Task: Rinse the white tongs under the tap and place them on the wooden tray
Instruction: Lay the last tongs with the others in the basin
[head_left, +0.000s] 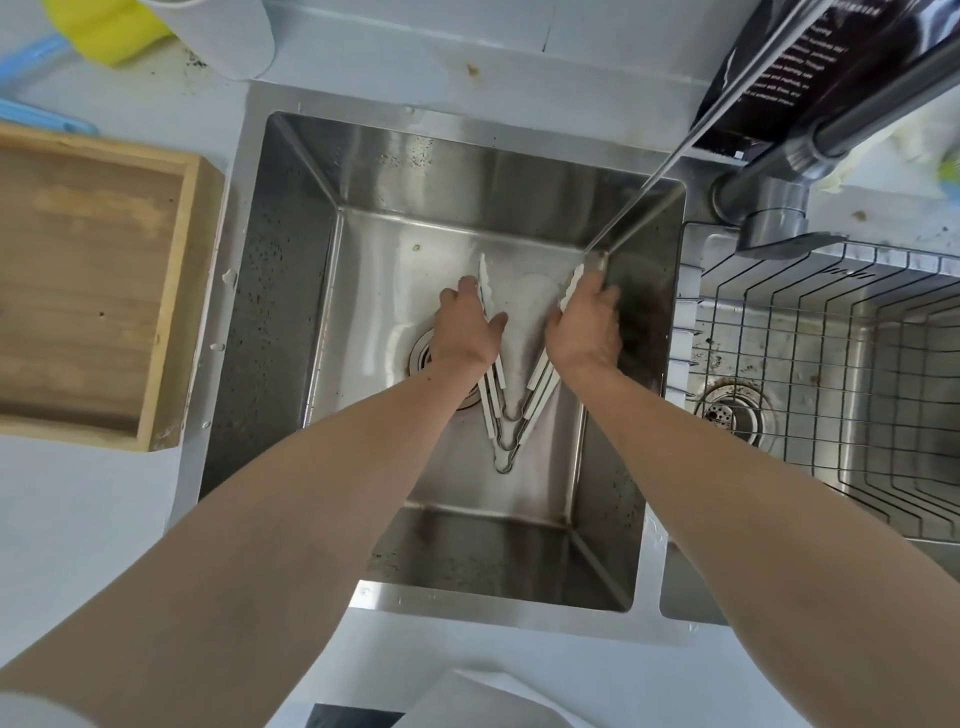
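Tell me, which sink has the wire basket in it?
The sink on the right holds the wire basket. The bigger sink in the middle has none; there both hands hold the white tongs under the water.

white tongs (511, 410), tan wooden tray (166, 312)

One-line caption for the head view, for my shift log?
Both hands, left and right, spread white tongs in the sink under the running stream.

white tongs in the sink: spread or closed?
Spread. The white tongs form a wide V, left hand and right hand each gripping one arm.
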